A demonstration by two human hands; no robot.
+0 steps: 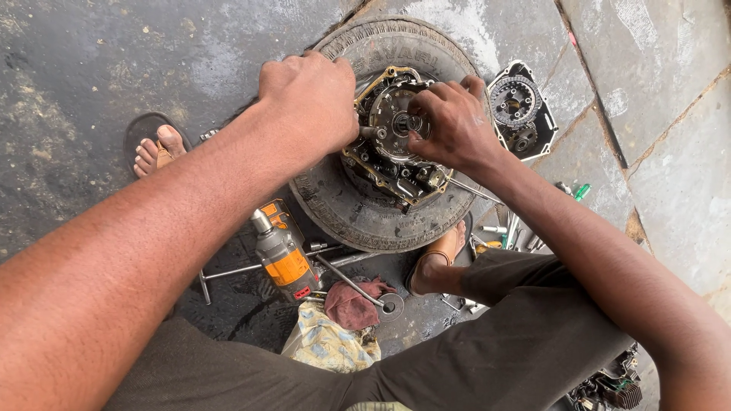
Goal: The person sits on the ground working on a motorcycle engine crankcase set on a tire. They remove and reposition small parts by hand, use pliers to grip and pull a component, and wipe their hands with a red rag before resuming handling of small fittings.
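A greasy engine clutch assembly [388, 164] lies on a worn black tyre [358, 213] on the stone floor. My left hand [308, 95] is a closed fist pressed against the left side of the assembly; what it holds is hidden. My right hand [449, 122] grips the round clutch hub [397, 122] from the right, thumb at its centre.
An engine cover with a clutch plate [520, 106] lies right of the tyre. An orange-and-grey power tool [282, 255], a T-handle wrench [228, 272], a ring spanner [358, 288], a red rag [349, 304] and loose tools [506, 228] sit near my sandalled feet [156, 148].
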